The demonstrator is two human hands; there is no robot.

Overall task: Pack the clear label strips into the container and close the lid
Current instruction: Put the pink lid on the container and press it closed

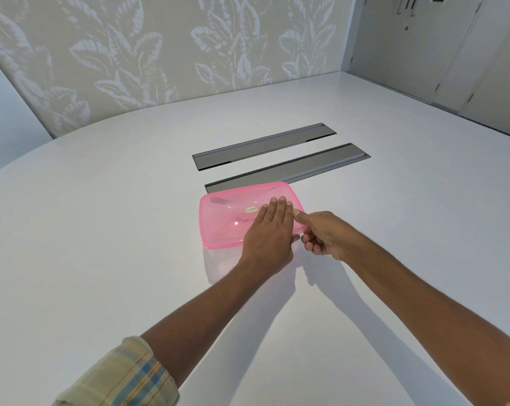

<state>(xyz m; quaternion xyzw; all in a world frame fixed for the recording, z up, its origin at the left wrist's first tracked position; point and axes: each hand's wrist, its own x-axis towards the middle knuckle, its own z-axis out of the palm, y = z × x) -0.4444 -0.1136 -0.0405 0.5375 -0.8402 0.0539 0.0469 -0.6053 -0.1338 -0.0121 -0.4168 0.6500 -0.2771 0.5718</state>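
A pink translucent lid (227, 218) sits on top of a clear plastic container (218, 265) just right of the middle of the frame, on a white table (101, 244). The container's see-through wall shows below the lid's near edge. What lies inside cannot be made out through the lid, so the label strips cannot be placed. The left hand (270, 232) lies flat on the right half of the lid, fingers straight and together, pointing toward the far edge, palm pressing down and gripping nothing. The right hand (324, 235) is at the lid's near right corner. Its thumb (299, 213) rests on the rim, touching the left hand's little finger, and its other fingers (309, 244) curl in beneath the edge, so it pinches the rim there. The lid's far edge overlaps the near grey cable hatch (312, 165) set flush in the tabletop, and a second hatch (262, 146) lies parallel just beyond it. Bare tabletop spreads wide to the left of the container and to the right, and down toward the bottom of the frame between the two forearms. The table's curved far edge meets a wall with a pale leaf pattern (131, 54) across the upper left, and grey cupboard doors (453, 54) stand in the upper right. A plaid sleeve (125, 376) is rolled back on the left forearm at the lower left.
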